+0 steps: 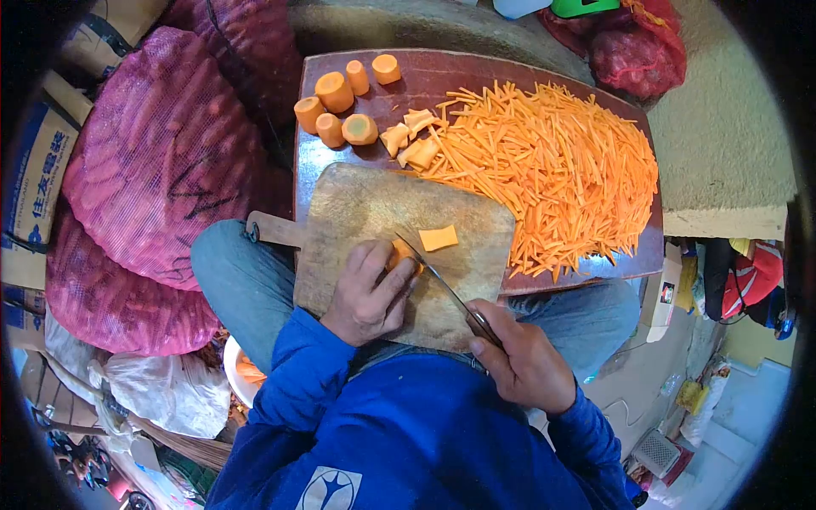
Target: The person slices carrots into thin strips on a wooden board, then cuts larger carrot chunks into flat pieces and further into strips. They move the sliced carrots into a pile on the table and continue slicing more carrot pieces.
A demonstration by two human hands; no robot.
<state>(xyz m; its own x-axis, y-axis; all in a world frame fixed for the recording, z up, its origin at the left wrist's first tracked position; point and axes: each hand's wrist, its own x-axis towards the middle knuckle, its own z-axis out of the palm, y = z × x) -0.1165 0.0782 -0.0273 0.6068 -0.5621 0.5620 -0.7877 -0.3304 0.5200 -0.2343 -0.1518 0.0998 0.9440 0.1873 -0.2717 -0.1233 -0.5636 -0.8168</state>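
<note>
Left hand clamps a carrot piece flat on the cutting board, fingers curled over it; piece pokes out to the right of the fingertips, right where the knife blade meets it. Right hand w/ fingers clenched round the handle, blade running diagonally up-left toward the piece, so left hand is the nearer one. One cut slice lies just beyond the blade. Farther back on the dark tray: 6 carrot chunks, approx 4 slabs, plus a big heap of julienned carrot, too many to count
</note>
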